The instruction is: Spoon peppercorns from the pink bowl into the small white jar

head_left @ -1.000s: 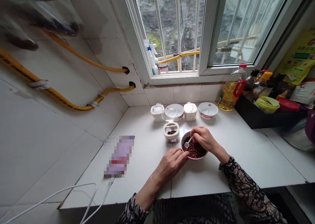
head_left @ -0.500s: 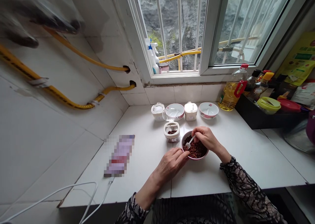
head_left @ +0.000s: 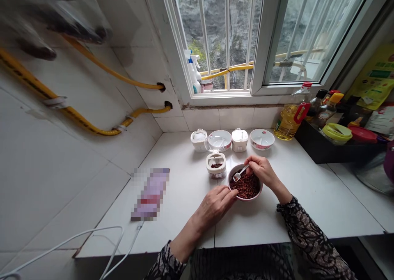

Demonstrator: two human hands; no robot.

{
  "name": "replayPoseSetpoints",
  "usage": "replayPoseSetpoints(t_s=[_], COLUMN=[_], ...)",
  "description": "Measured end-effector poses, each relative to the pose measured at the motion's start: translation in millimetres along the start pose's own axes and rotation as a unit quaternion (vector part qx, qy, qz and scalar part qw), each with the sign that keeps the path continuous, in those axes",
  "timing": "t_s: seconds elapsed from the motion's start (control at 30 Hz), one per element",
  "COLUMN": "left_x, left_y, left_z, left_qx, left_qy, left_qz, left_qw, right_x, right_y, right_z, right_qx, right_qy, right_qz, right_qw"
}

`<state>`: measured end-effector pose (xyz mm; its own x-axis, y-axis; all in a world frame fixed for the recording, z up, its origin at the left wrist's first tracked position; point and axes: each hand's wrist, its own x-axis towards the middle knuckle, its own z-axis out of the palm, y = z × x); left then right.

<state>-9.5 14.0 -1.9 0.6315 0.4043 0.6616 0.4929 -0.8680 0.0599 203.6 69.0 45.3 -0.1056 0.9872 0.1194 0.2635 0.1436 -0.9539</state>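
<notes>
A bowl [head_left: 245,199] full of small dark red bits that look like peppercorns [head_left: 246,188] stands on the counter. My left hand [head_left: 218,203] grips its left rim, thumb and fingers at the edge. Pinched in my right hand [head_left: 261,169] is a small white spoon [head_left: 240,173], its scoop just over the peppercorns with a few bits in it. Left of the bowl's far side stands a seasoning jar [head_left: 216,166], its clear lid raised and some of the same dark bits inside.
Behind stand two lidded jars [head_left: 199,141] [head_left: 239,140] and two flowered bowls [head_left: 219,141] [head_left: 262,140]. An oil bottle [head_left: 291,118] and a black condiment box [head_left: 320,142] are at the back right. A blurred-out flat object [head_left: 150,194] with a white cable [head_left: 131,244] lies left.
My right hand has lifted the spoon slightly out of the peppercorns, and its scoop now shows a few bits. My left hand stays at the bowl's rim. The view has shifted slightly.
</notes>
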Motion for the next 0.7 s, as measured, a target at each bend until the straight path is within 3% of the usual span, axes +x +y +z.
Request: replayPoseSetpoints(t_s=[0.17, 0.3, 0.43, 0.57, 0.7], left_x=[2, 1, 0, -1, 0], left_y=[1, 0, -1, -1, 0], left_z=[-0.6, 1.0, 4.0, 4.3, 2.6], left_qx=[-0.007, -0.007, -0.005, 0.002, 0.005], left_qy=[0.004, 0.004, 0.004, 0.005, 0.001], left_qz=[0.006, 0.007, 0.006, 0.007, 0.008], left_qw=[1.0, 1.0, 1.0, 1.0, 1.0], right_x=[4, 4, 0, -2, -4], right_y=[-2, -9, -14, -14, -17], right_z=[3, 16, 32, 37, 22], right_qx=[0.076, 0.095, -0.025, -0.176, -0.173], right_qy=[0.027, 0.043, 0.024, -0.015, 0.058], right_qz=[-0.015, -0.077, -0.175, -0.289, -0.277], right_qw=[0.997, 0.992, 0.984, 0.941, 0.944])
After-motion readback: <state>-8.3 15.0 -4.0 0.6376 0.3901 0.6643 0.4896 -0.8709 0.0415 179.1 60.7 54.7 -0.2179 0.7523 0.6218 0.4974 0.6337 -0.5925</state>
